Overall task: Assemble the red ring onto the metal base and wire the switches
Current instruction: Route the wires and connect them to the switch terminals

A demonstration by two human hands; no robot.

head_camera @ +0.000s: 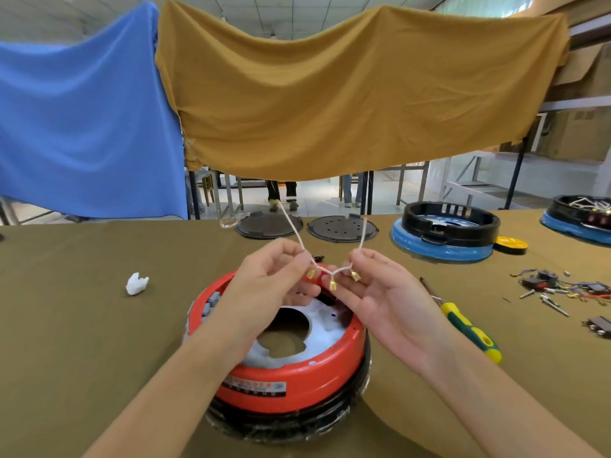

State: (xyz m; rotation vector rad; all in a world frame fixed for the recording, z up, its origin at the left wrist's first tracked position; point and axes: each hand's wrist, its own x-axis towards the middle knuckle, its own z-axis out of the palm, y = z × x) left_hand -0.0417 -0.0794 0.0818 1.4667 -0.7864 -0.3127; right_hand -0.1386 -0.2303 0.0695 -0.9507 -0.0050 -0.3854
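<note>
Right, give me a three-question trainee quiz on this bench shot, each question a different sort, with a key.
1. True or false: the red ring already sits on the base in front of the person.
2. Which hand pinches the white wire? A) left hand only B) right hand only C) both
3. Fill in: the screwdriver with the yellow and green handle lies on the person's ____ side.

Key: 1 true; 2 C, each hand's fingers pinch the wire near its brass terminals; 3 right.
</note>
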